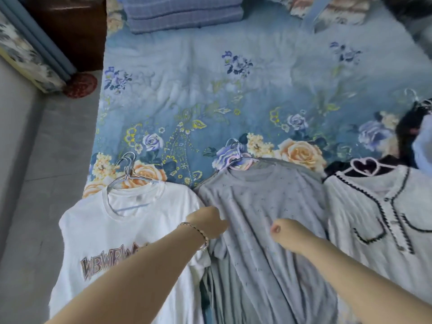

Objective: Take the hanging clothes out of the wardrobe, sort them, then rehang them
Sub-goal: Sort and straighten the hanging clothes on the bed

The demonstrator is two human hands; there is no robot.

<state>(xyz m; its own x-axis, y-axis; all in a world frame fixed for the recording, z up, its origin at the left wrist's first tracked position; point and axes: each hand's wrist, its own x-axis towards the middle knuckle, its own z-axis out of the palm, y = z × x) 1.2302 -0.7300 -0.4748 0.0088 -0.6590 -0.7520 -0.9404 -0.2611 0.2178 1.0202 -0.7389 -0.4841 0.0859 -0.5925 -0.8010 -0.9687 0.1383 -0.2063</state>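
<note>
Both of my hands rest closed on the soft grey speckled T-shirt [264, 230]: the left hand [208, 222] bunches fabric at its left side, the right hand [286, 232] pinches a fold mid-chest. I judge the jersey light, limp and prone to sliding; the pale plastic hanger [240, 160] at its collar is the firmer hold. It lies flat on the blue floral bedspread [210, 90], between a white printed T-shirt [112, 230] and a cream black-trimmed cardigan [374, 206].

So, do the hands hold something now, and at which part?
Both the left hand and the right hand are closed on the grey shirt, pinching its chest fabric, below the collar.
</note>
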